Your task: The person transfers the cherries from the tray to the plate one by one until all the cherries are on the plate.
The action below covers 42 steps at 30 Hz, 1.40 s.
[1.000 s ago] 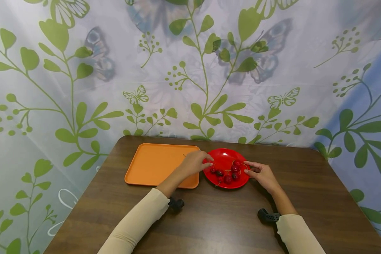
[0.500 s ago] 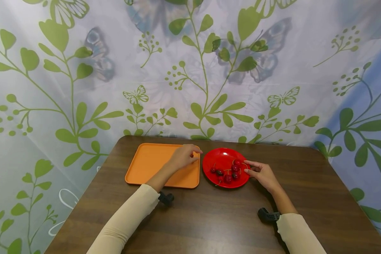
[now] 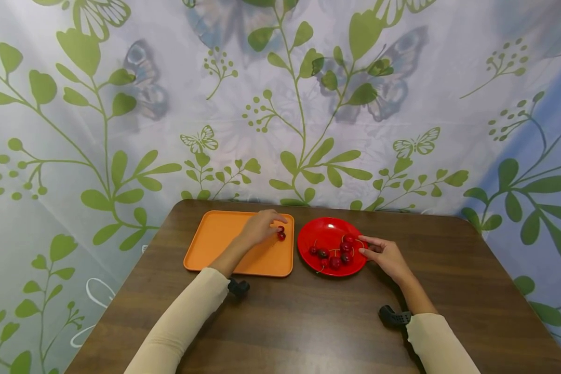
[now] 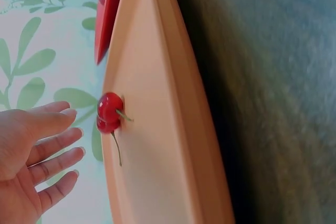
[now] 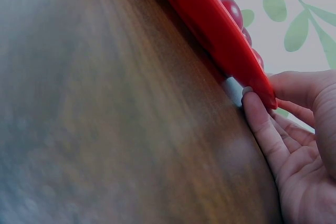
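My left hand hovers above the orange tray, its fingers loosely bent and apart, holding nothing. Just beside its fingertips, two red cherries lie on the tray's right side. The left wrist view shows these cherries touching each other, with thin green stems and a gap to the hand. My right hand pinches the right rim of the red plate. In the right wrist view, a finger lies under the plate's edge and the thumb is above. Several dark red cherries sit on the plate.
Tray and plate stand side by side near the far edge of the brown wooden table. Behind it hangs a pale curtain with green leaves and butterflies. Each wrist wears a black camera mount.
My left hand has moved left from the plate to the tray and let go of a cherry there; two cherries now show on the tray. The right hand keeps its grip on the plate.
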Each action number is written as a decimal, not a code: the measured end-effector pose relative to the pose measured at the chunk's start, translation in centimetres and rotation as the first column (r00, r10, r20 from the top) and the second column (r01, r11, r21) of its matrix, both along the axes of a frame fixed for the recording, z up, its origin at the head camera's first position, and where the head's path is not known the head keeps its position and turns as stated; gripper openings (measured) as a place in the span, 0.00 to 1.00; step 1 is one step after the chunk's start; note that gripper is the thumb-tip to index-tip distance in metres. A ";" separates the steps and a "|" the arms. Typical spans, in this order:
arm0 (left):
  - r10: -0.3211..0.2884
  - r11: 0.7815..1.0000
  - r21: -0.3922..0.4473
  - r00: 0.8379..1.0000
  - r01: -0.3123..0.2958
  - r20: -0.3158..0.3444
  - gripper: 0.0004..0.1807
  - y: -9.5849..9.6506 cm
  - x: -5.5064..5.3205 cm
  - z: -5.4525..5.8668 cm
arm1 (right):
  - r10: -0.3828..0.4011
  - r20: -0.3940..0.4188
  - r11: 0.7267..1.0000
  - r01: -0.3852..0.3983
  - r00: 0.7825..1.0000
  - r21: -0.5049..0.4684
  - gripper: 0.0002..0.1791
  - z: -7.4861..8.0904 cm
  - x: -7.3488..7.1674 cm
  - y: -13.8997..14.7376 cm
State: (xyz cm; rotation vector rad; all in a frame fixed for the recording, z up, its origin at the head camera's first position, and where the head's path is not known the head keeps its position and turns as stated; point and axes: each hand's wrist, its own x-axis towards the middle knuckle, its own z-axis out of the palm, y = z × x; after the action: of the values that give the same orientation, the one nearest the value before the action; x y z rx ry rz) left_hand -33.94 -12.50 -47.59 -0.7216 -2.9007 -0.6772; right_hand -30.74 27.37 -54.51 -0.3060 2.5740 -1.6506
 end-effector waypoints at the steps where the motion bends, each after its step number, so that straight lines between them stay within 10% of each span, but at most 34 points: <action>1: 0.005 1.000 -0.016 1.000 -0.005 -0.003 0.15 0.0 -0.1 0.0 | -0.002 0.000 1.000 0.002 1.000 -0.004 0.26 0.0 0.0 0.0; 20: 0.002 0.990 -0.141 0.999 0.004 0.042 0.17 -0.3 -1.5 -1.3 | 0.013 0.002 1.000 -0.013 1.000 -0.007 0.27 0.0 -0.1 0.0; 42: 0.056 0.995 -0.088 0.992 -0.047 0.109 0.11 -0.2 -1.9 -1.8 | 0.010 0.003 1.000 -0.010 1.000 -0.019 0.26 0.1 0.0 -0.1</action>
State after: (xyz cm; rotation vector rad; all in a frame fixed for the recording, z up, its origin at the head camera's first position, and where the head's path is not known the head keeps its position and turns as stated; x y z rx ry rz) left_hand -35.82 -12.71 -49.39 -0.6343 -3.0556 -0.6101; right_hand -30.70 27.31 -54.43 -0.3164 2.5517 -1.6726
